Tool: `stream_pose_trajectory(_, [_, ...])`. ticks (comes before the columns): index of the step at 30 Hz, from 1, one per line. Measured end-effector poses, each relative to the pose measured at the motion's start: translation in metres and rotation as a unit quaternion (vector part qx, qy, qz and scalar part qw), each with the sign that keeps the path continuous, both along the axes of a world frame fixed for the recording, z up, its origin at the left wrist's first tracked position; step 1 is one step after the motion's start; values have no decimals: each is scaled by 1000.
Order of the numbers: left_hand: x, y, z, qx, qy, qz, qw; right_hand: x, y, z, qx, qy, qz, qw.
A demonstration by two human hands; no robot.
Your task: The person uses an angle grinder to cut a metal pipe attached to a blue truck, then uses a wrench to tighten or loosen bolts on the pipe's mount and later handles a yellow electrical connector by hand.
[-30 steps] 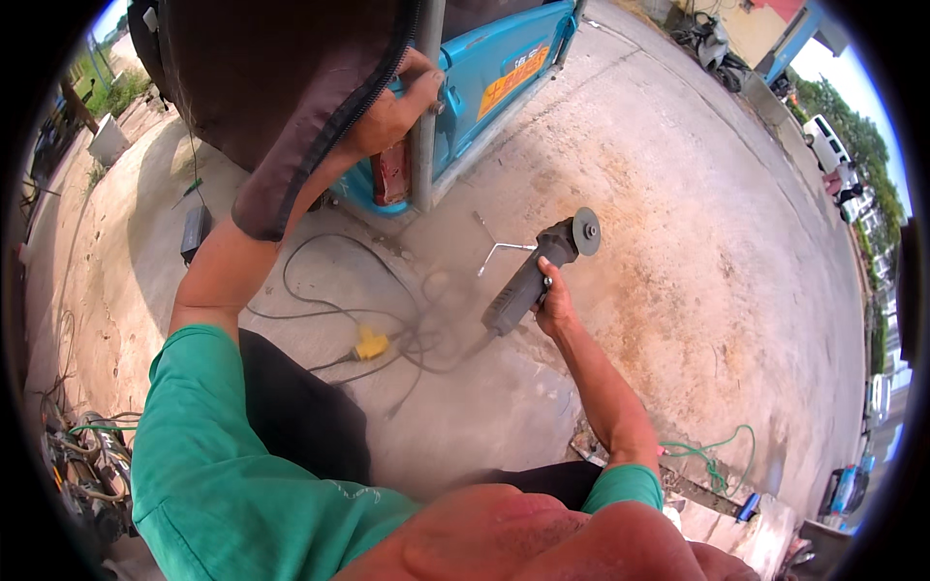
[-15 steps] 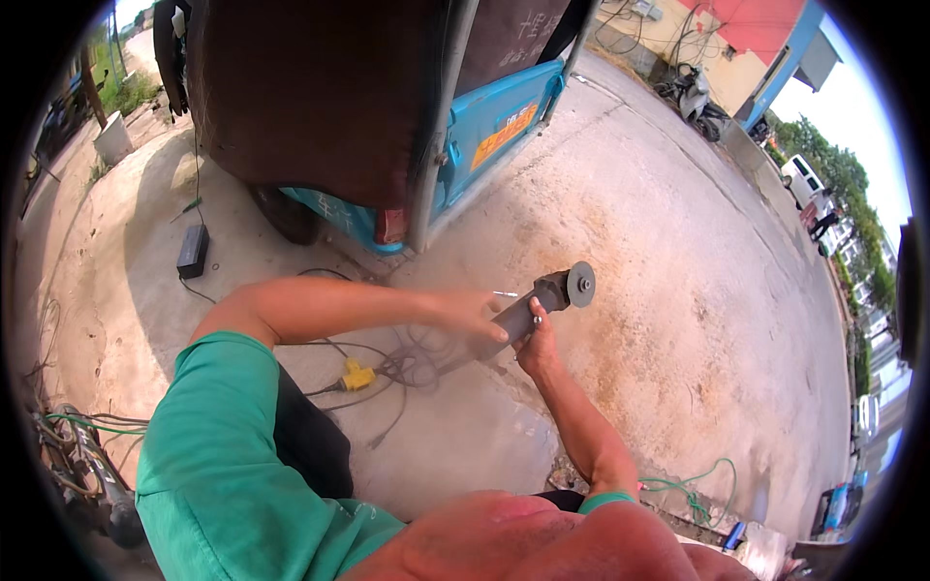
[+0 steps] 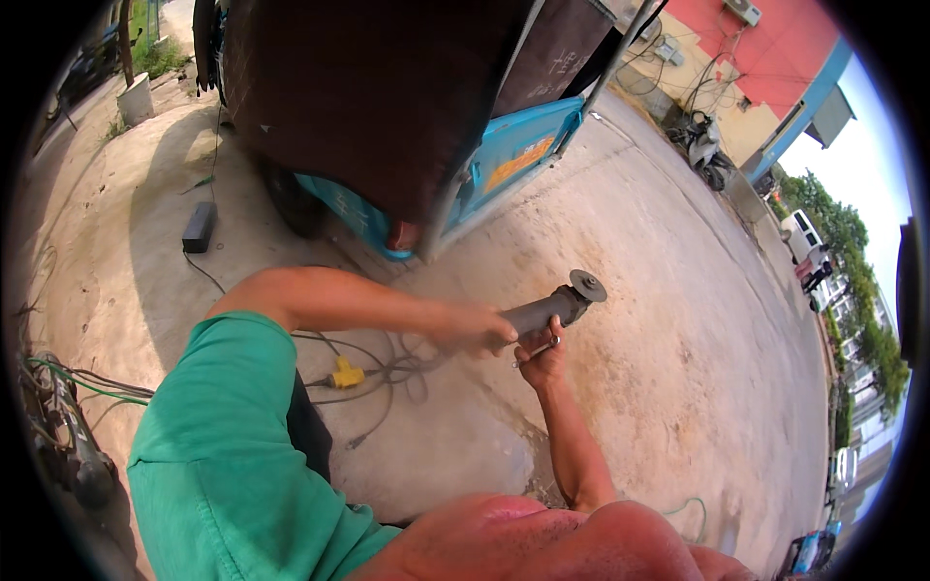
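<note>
An angle grinder [image 3: 538,316] with a round grey disc [image 3: 587,286] is held in front of me, its disc end pointing to the far right. My left hand [image 3: 480,327], slightly blurred, is closed around the rear of the grinder's dark body. Beneath the front part, my right hand [image 3: 542,358] supports the tool with its thumb against the body. A small silver metal tool [image 3: 539,351], perhaps a wrench, is also tucked in the right fingers. The grinder's cord is partly hidden behind my left hand.
Ahead stands a blue vehicle [image 3: 528,145] with a dark brown cover [image 3: 358,97]. A yellow plug connector [image 3: 346,373] lies among tangled cables on the concrete. To the left are a black box [image 3: 200,228] and a pile of cables [image 3: 73,426].
The grinder has turned so its disc faces more upward. My left hand has shifted slightly toward its rear end. The silver tool shows more in my right fingers, and the whole view has shifted.
</note>
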State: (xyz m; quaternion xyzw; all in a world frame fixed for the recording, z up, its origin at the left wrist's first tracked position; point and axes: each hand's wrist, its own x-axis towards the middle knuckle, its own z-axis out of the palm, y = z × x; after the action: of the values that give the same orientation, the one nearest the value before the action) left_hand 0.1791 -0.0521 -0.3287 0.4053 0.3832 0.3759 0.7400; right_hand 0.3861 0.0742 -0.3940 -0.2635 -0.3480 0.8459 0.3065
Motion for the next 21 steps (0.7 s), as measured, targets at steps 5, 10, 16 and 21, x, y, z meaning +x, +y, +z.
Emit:
stream_pose_trajectory(5, [3,-7,5,-24,-57,-30,998,-24,-16,25,-30,115,-14,993])
stream_pose_trajectory(10, [10,2,13,43,154,-17,987,-17,-8,27,-28,132,-19,991])
stream_pose_trajectory(16, [8,-4,12,245,335,14,910,-12,-1,25,-44,116,-61,990])
stream_pose_trajectory(21, [-2,3,22,303,467,-29,830,-5,3,17,-22,11,-107,994])
